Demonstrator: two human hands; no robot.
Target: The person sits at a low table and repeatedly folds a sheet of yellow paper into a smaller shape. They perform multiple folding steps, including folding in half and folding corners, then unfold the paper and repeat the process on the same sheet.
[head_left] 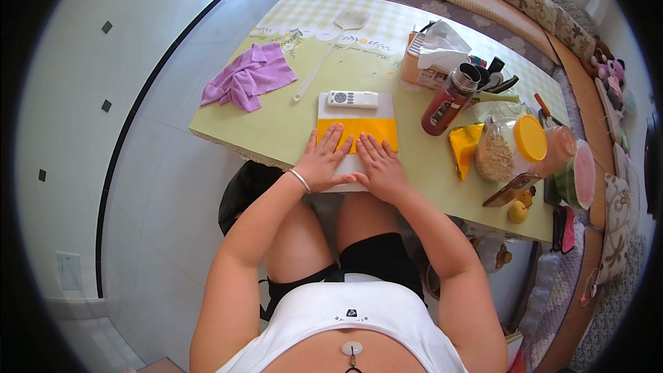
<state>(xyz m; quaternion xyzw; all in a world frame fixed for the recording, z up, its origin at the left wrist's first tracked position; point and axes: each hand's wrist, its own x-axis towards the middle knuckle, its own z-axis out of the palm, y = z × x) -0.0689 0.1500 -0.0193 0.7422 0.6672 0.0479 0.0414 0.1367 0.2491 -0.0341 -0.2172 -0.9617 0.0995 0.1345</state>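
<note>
Both my hands lie flat at the table's near edge, thumbs nearly meeting. Beneath the fingers of my left hand (323, 160) is a yellow sheet (359, 126), which looks like paper or film. My right hand (378, 168) presses on the same sheet with fingers stretched out. The yellow sheet rests across a white sheet (384, 105), which shows above and below it. On the white sheet's far end sits a white remote control (352, 99), just beyond the yellow strip. Neither hand grips anything.
A crumpled purple cloth (253, 77) and a pale spatula (320, 65) lie to the left. On the right stand a dark red flask (442, 105), a tissue box (418, 72), a yellow-lidded jar (498, 155), a gold packet (464, 148), a phone (511, 190) and a cut watermelon (583, 176).
</note>
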